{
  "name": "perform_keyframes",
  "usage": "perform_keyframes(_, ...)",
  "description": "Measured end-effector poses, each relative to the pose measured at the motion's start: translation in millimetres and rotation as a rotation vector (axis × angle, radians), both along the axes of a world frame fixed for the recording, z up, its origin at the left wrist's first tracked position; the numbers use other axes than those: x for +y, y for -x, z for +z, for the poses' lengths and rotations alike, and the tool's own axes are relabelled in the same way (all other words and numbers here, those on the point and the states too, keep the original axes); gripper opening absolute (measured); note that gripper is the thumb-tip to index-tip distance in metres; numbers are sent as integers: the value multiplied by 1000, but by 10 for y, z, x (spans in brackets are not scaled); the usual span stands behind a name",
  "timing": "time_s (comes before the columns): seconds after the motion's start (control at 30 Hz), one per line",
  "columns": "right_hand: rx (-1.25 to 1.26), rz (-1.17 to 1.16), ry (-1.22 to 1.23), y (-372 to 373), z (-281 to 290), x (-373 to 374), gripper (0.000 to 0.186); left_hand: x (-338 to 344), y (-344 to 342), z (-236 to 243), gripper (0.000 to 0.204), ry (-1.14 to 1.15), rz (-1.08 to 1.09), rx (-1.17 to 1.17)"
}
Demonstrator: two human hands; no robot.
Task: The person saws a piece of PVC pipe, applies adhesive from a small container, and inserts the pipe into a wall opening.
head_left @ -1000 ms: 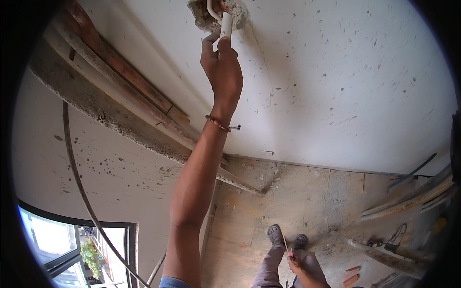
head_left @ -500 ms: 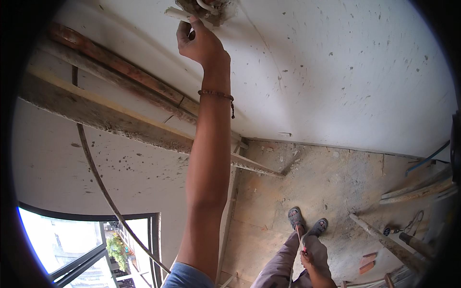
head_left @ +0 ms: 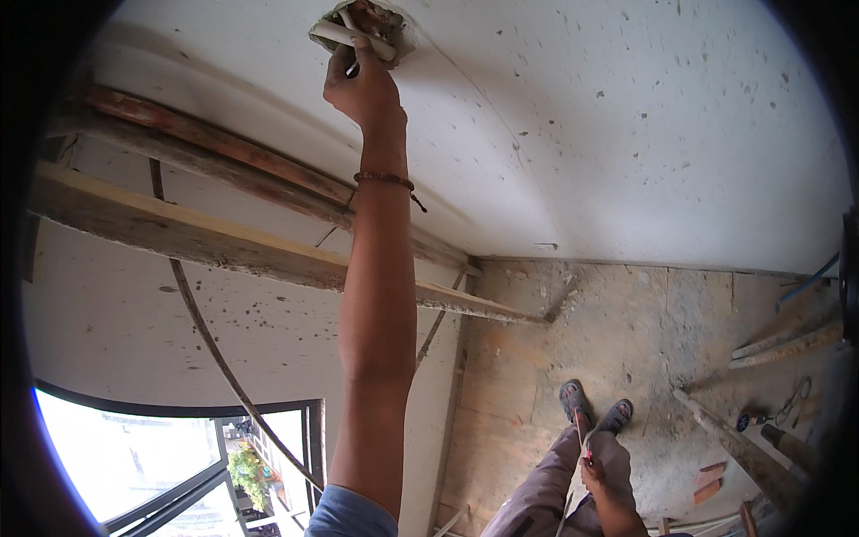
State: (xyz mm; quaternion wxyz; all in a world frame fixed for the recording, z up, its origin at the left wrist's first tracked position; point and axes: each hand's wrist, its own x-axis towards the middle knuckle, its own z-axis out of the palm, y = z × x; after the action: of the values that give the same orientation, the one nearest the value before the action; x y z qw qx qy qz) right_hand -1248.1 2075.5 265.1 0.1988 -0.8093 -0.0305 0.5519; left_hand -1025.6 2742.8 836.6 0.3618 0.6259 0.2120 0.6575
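The left hand [head_left: 365,89] was raised against the wall [head_left: 626,134], and its thumb and forefinger were pinched on a short white pipe [head_left: 333,34]. Between these two digits, below the pipe, there remained a small rounded gap. The pipe was just beyond the fingertips, lying slantwise across the mouth of a rough hole [head_left: 382,16]; one end pointed to the left of the fingers and the other to their right. Above the fingers, inside the hole, a thin white tube [head_left: 345,16] was visible. Behind these fingers, a dark beaded bracelet [head_left: 385,177] was around the wrist.

To the left of the raised fingers and lower, there were a reddish beam [head_left: 224,143] and a pale wooden beam [head_left: 179,228]. Still lower was a dark cable [head_left: 201,327], which passed in front of the window [head_left: 134,456].

The right hand [head_left: 598,479] was far below, with its fingers curled around a slim tool [head_left: 586,459] having a red part; I could not tell its exact kind. Just beyond these fingers were the sandals [head_left: 574,403], and to their right, on the floor [head_left: 510,358], reddish brick pieces [head_left: 707,488] were lying.
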Motion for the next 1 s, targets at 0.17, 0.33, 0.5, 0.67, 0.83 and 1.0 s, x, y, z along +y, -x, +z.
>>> perform_keyframes(0.17,-57,-24,-109,-68,195,135,37,44,24,16,26,-39,65,40)
perform_keyframes(0.33,-54,-22,-147,-52,293,172,37,61,79,28,26,-55,97,109)
perform_keyframes(0.5,9,-12,-75,-42,86,65,43,-49,-21,64,38,21,-9,-40)
perform_keyframes(0.67,-16,-82,-34,12,-26,29,38,-96,-38,168,41,228,-156,-210)
perform_keyframes(0.83,-58,-86,-101,36,32,22,37,-172,6,286,46,372,-114,-233)
perform_keyframes(1.0,27,-112,-129,176,-228,9,36,-149,69,355,44,419,-137,-236)
